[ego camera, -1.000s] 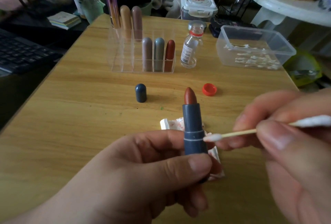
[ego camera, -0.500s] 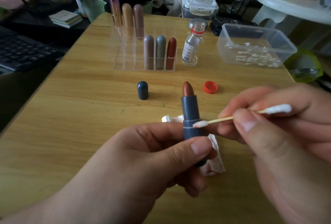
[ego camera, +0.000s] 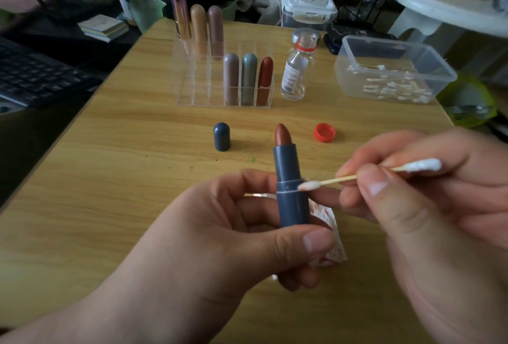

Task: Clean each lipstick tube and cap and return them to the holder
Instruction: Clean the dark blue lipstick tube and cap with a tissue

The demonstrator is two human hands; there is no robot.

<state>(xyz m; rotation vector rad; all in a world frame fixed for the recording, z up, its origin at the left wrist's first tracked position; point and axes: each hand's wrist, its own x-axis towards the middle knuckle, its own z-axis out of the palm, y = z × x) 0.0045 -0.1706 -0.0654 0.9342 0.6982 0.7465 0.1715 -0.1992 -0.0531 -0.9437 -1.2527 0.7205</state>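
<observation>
My left hand [ego camera: 233,236] holds a dark blue lipstick tube [ego camera: 291,187] upright, its brown-red stick exposed at the top. My right hand [ego camera: 428,206] pinches a cotton swab [ego camera: 341,178] whose white tip touches the ring at the tube's middle. The tube's dark blue cap [ego camera: 221,136] stands alone on the wooden table. Behind it a clear acrylic holder [ego camera: 192,80] carries several capped lipsticks in two rows. Its left slots hold nothing.
A small glass bottle [ego camera: 296,69] stands right of the holder, its red cap [ego camera: 324,132] lying nearer me. A clear plastic tub [ego camera: 393,52] of cotton swabs sits at the far right. A crumpled stained tissue [ego camera: 330,236] lies under my hands. A keyboard [ego camera: 33,74] is off the table's left edge.
The swab tip has moved from beside the tube onto the ring at its middle. My right hand has shifted left and up; the tube has stayed upright in my left hand.
</observation>
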